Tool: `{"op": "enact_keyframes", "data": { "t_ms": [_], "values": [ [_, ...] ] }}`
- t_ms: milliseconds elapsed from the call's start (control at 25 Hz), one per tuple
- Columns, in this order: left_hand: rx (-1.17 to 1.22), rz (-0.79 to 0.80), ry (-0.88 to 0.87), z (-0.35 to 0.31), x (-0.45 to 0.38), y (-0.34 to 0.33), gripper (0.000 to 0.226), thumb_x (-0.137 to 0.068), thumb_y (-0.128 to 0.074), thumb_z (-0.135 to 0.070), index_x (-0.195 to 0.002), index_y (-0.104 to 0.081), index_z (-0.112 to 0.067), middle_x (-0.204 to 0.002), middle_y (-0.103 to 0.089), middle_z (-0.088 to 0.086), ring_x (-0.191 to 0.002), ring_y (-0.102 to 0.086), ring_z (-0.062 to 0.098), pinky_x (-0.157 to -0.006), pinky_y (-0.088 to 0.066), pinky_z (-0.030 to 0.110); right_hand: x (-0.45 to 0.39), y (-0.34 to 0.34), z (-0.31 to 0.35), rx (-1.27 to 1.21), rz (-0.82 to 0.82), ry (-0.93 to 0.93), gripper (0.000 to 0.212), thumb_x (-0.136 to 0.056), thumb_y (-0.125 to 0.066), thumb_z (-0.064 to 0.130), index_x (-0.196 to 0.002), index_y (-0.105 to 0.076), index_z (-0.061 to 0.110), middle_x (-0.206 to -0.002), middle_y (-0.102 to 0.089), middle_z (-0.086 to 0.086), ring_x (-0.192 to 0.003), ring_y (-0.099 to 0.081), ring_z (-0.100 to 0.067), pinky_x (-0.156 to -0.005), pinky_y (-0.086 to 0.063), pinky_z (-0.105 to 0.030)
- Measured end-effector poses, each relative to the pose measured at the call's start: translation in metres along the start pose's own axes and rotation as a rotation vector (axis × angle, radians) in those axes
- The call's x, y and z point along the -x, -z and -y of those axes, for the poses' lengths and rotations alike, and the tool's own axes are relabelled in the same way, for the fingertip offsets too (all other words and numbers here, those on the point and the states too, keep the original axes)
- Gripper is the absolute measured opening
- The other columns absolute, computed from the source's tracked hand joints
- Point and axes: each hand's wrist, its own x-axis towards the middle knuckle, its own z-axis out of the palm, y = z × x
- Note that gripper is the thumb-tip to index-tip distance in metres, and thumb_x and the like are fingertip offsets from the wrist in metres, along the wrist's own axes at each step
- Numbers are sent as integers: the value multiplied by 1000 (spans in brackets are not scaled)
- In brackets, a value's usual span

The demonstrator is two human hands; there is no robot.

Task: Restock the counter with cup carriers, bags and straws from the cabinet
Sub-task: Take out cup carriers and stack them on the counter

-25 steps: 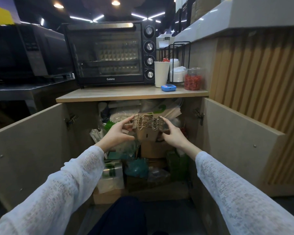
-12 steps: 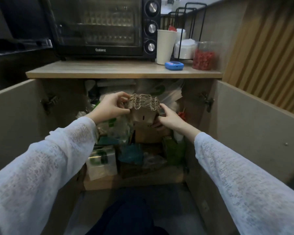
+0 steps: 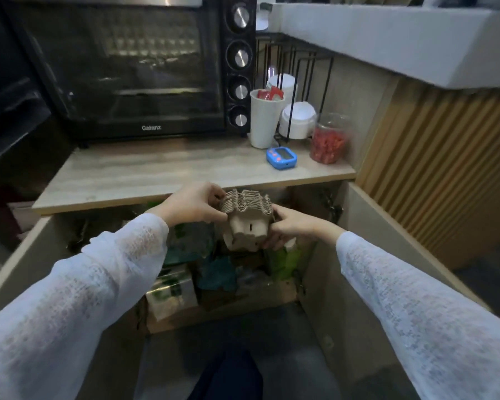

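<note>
A stack of brown pulp cup carriers point(image 3: 244, 219) hangs in the air just in front of the wooden counter point(image 3: 162, 174), level with its front edge. My left hand point(image 3: 192, 204) grips the stack's left side with curled fingers. My right hand point(image 3: 286, 228) holds the right side and underside. Below them the open cabinet point(image 3: 223, 272) is packed with green and teal packets, boxes and plastic-wrapped goods. I cannot pick out bags or straws among them.
A black Galanz oven point(image 3: 122, 67) fills the back of the counter. Right of it stand a white cup point(image 3: 264, 122), a lidded white tub point(image 3: 296, 119), a jar of red bits point(image 3: 328, 140) and a blue timer point(image 3: 281, 157). Both cabinet doors point(image 3: 367, 272) stand open at my sides.
Both hands have lifted the carrier stack out of the cabinet up to counter height. My view has risen and moved closer to the counter.
</note>
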Motion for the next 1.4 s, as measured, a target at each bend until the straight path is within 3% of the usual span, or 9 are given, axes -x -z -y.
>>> {"op": "enact_keyframes", "data": {
  "t_ms": [280,480,560,720,840,1040,1120,1240,1400],
  "values": [
    [25,22,6,-89,3,107,45,-75,-75,-14,-119,-65,-13,-105,-72,5,-77,-70,14,-62,-60,25,69,65,109,-37,-6,-51,68,-87,-51,-6,-143,-28,24,-113,-65,-28,-96,-69,-39,-74,-60,-43],
    [76,0,-44,-163,12,189,43,-73,-76,-17,-116,-67,-16,-102,-70,3,-83,-70,15,-65,-62,29,129,115,194,-28,-79,-17,55,-88,-49,-1,-132,-33,28,-112,-69,-16,-95,-72,-28,-84,-59,-45],
    [76,-23,-65,-189,14,223,45,-68,-77,-24,-112,-68,-21,-101,-71,0,-85,-71,13,-69,-62,32,151,136,229,-37,-85,-15,60,-87,-50,1,-137,-28,27,-113,-68,-20,-95,-72,-27,-80,-60,-42],
    [70,-25,-134,-230,3,283,50,-71,-78,-17,-120,-65,-17,-108,-71,4,-86,-70,16,-62,-61,29,183,169,295,-4,-190,26,58,-87,-49,-5,-136,-32,22,-107,-67,-21,-73,-70,-20,-49,-54,-24],
    [59,-76,-206,-252,-9,325,50,-72,-79,-19,-120,-66,-19,-110,-71,2,-84,-68,8,-64,-54,16,191,197,336,-20,-248,61,55,-90,-46,-4,-137,-31,19,-106,-66,-19,-78,-70,-24,-64,-57,-34],
    [39,-162,-320,-271,-33,380,50,-71,-78,-22,-119,-66,-23,-105,-73,-2,-80,-68,6,-79,-57,26,189,228,389,-64,-341,117,67,-89,-52,-4,-140,-26,31,-105,-68,-20,-76,-72,-23,-73,-61,-39],
    [42,-177,-379,-274,-45,396,51,-70,-78,-21,-119,-64,-27,-105,-71,-6,-73,-67,5,-72,-53,19,183,237,403,-88,-406,135,68,-88,-54,-3,-141,-27,31,-108,-68,-24,-82,-72,-29,-79,-60,-43],
    [56,-184,-451,-273,-64,409,53,-71,-81,-21,-120,-62,-30,-106,-69,-10,-69,-67,1,-66,-45,8,174,246,413,-115,-495,157,69,-88,-56,-3,-143,-27,29,-104,-70,-21,-85,-72,-31,-72,-61,-35],
    [108,-129,-514,-273,-86,412,52,-73,-81,-12,-118,-62,-29,-104,-72,-8,-65,-70,3,-61,-48,11,170,249,413,-166,-564,173,64,-89,-55,-3,-140,-30,26,-106,-69,-21,-79,-72,-26,-61,-58,-27]
  ]
}}
